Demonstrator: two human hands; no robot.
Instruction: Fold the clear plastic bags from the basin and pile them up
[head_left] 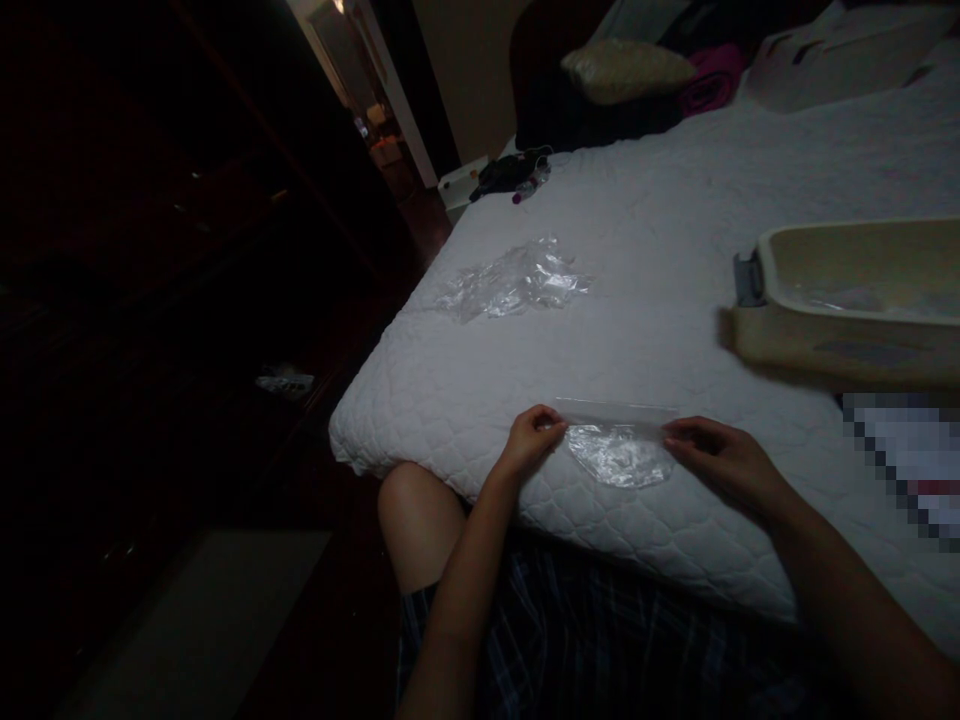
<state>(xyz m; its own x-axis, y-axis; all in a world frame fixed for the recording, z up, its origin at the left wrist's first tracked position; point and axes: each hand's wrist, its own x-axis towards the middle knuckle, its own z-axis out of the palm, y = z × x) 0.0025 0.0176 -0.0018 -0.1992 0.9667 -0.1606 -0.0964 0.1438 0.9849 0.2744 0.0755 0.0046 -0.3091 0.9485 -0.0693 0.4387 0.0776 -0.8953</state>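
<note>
A clear plastic bag (621, 455) lies at the near edge of the white quilted bed, its straight top strip stretched between my two hands. My left hand (536, 438) pinches the strip's left end between thumb and fingers. At the right end, my right hand (716, 458) holds the bag's corner with thumb and fingertips. Farther back on the bed, a crumpled heap of clear plastic (521, 280) catches the light.
A beige plastic bin (847, 335) with a grey latch stands at the right. Behind are a white box (840, 60), a pale pillow-like bundle (626, 70), a magenta roll (711, 80) and dark items. The bed's edge (360, 430) drops off at left.
</note>
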